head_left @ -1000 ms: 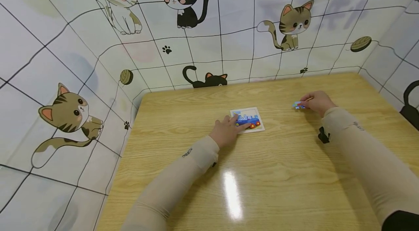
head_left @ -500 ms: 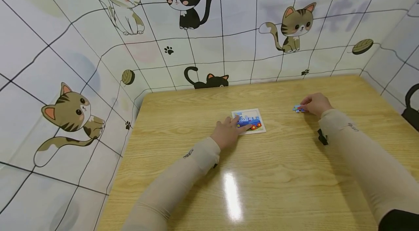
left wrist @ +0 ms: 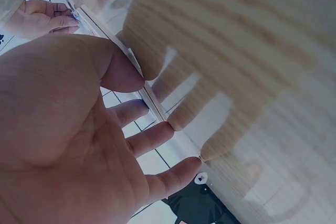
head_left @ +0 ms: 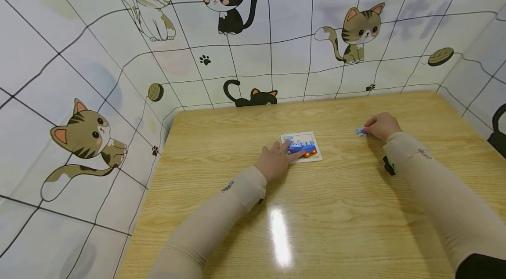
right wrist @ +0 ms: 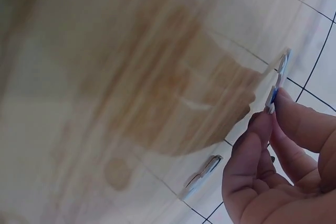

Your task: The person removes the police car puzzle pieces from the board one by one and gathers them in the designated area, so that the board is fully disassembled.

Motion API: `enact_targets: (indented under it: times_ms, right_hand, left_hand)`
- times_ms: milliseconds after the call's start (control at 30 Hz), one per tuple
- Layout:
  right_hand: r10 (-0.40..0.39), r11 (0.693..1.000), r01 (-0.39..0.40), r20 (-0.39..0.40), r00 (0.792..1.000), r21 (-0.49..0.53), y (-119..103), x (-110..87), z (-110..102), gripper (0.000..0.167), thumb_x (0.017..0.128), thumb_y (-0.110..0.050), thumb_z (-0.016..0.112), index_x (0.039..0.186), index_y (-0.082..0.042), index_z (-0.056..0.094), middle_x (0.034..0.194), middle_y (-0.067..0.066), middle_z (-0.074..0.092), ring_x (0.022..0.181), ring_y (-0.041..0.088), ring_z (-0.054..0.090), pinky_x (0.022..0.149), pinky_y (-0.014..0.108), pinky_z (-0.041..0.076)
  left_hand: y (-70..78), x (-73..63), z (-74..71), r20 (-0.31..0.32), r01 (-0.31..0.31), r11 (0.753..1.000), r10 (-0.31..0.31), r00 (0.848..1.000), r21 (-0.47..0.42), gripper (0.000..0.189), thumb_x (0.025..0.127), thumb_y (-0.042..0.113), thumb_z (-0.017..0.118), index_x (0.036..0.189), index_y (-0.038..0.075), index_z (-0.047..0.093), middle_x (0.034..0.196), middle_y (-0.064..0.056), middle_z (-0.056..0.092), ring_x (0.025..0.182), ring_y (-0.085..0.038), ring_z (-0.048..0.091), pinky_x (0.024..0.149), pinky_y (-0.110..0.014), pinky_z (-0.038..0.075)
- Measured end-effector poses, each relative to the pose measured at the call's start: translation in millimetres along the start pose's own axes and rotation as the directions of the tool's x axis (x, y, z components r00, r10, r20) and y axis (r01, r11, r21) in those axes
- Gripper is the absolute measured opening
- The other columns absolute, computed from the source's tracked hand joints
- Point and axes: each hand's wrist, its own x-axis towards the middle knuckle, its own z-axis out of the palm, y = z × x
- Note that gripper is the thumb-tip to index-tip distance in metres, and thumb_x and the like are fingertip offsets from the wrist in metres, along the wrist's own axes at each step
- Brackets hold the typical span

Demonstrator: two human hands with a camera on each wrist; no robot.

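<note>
My left hand [head_left: 273, 161] lies with spread fingers on a jigsaw puzzle board [head_left: 317, 156], touching its left and lower part. The board has a white frame and a blue vehicle picture with red and yellow wheels. In the left wrist view, the thumb and fingertips of this hand meet the thin edge of the board [left wrist: 100, 24]. Farther right, my right hand [head_left: 383, 127] pinches a small blue and red puzzle piece [head_left: 360, 131] between thumb and fingers. The right wrist view shows this puzzle piece [right wrist: 282, 69] nearly edge-on, close over the table.
Another puzzle piece [right wrist: 202, 177] lies on the table beside the right hand, hidden in the head view. The light wooden table [head_left: 221, 138] is glossy. Behind it stands a white wall [head_left: 284, 59] with cat drawings and black grid lines.
The head view has shifted slightly. A thin edge that showed above my right fingers a second ago is hidden now. My left hand keeps its place on the board.
</note>
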Motion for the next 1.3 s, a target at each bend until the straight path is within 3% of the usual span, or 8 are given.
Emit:
enact_targets:
  times_ms: [267,500,767,933,1100,1300]
  right_hand:
    - [-0.018,0.999,0.017,-0.009,1.000,-0.039,-1.9,-0.6,-0.2,0.032,0.097,-0.014,0.065,0.112,0.015,0.065,0.122,0.037,0.058,0.116,0.056,0.049,0.102,0.065,0.038]
    - [-0.048,0.996,0.043,-0.053,0.997,-0.080,0.0,6.6,6.0,0.028,0.095,-0.010,0.066,0.106,0.015,0.065,0.111,0.034,0.063,0.100,0.050,0.057,0.087,0.060,0.046]
    - [-0.025,0.999,0.023,-0.044,0.999,-0.033,-8.3,-1.3,7.6,0.031,0.099,-0.011,0.060,0.116,0.015,0.061,0.114,0.035,0.061,0.095,0.045,0.059,0.078,0.053,0.050]
    - [-0.108,0.994,0.109,-0.034,0.994,0.032,-28.9,-10.8,8.2,0.035,0.104,-0.014,0.053,0.124,0.014,0.056,0.119,0.038,0.056,0.099,0.048,0.059,0.080,0.055,0.051]
    - [-0.186,0.981,0.184,0.034,0.982,0.065,-65.0,-7.8,21.5,0.036,0.106,-0.017,0.053,0.128,0.011,0.056,0.120,0.033,0.058,0.100,0.043,0.061,0.081,0.052,0.052]
    - [-0.230,0.967,0.213,0.123,0.965,0.139,-109.3,-7.3,44.6,0.033,0.106,-0.015,0.053,0.129,0.008,0.058,0.118,0.027,0.060,0.099,0.038,0.065,0.081,0.048,0.053]
  left_hand:
    - [-0.6,1.7,3.1,0.003,0.000,1.000,0.000,1.000,-0.012,0.068,0.109,0.021,0.037,0.160,0.050,0.005,0.168,-0.004,0.021,0.143,-0.029,0.036,0.098,-0.052,0.049]
    - [-2.3,-0.6,1.0,0.010,-0.003,1.000,0.003,1.000,-0.013,0.066,0.109,0.021,0.036,0.161,0.050,0.005,0.168,-0.004,0.020,0.143,-0.029,0.035,0.099,-0.052,0.049]
    - [-2.2,-3.0,0.4,-0.006,-0.006,1.000,0.006,1.000,0.025,0.064,0.110,0.021,0.034,0.161,0.050,0.007,0.168,-0.004,0.021,0.140,-0.027,0.039,0.095,-0.049,0.051]
    - [0.5,-4.4,-0.9,-0.005,-0.011,1.000,0.011,1.000,0.026,0.064,0.110,0.020,0.034,0.160,0.050,0.009,0.168,-0.006,0.021,0.142,-0.028,0.039,0.098,-0.050,0.050]
    - [1.0,-4.7,-0.5,0.010,0.012,1.000,-0.012,1.000,0.000,0.063,0.111,0.020,0.033,0.160,0.051,0.009,0.168,-0.012,0.019,0.145,-0.029,0.034,0.101,-0.051,0.048]
    - [1.5,-5.4,-2.4,0.002,0.006,0.999,-0.006,1.000,-0.032,0.063,0.111,0.021,0.036,0.160,0.051,0.010,0.167,-0.003,0.019,0.146,-0.027,0.029,0.101,-0.051,0.047]
